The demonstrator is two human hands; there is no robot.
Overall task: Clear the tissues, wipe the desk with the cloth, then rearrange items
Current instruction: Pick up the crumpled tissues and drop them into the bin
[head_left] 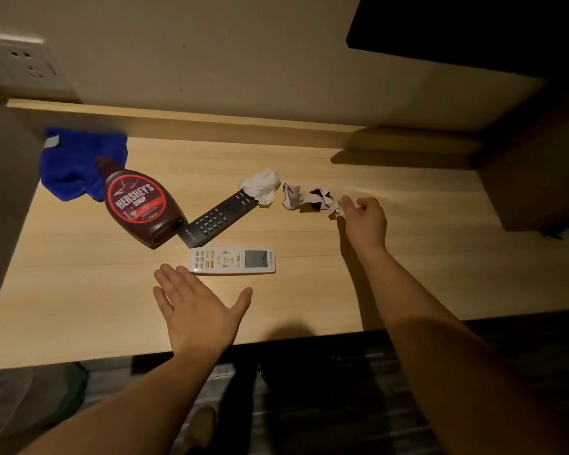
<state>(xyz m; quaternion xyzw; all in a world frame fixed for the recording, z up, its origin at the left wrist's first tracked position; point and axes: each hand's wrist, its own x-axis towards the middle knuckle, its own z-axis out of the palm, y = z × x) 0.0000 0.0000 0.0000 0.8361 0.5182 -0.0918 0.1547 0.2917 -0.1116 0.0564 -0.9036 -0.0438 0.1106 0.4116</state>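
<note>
Lying on the desk, the stained tissue is pinched at one end by thumb and forefinger of the right hand; the white tissue is left of them. The left hand is spread flat, the white remote just beyond its fingertips.

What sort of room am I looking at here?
Probably a bedroom or hotel room: a wooden desk against the wall, a wall socket, and a black remote and an air-conditioner remote lying on the desk.
</note>
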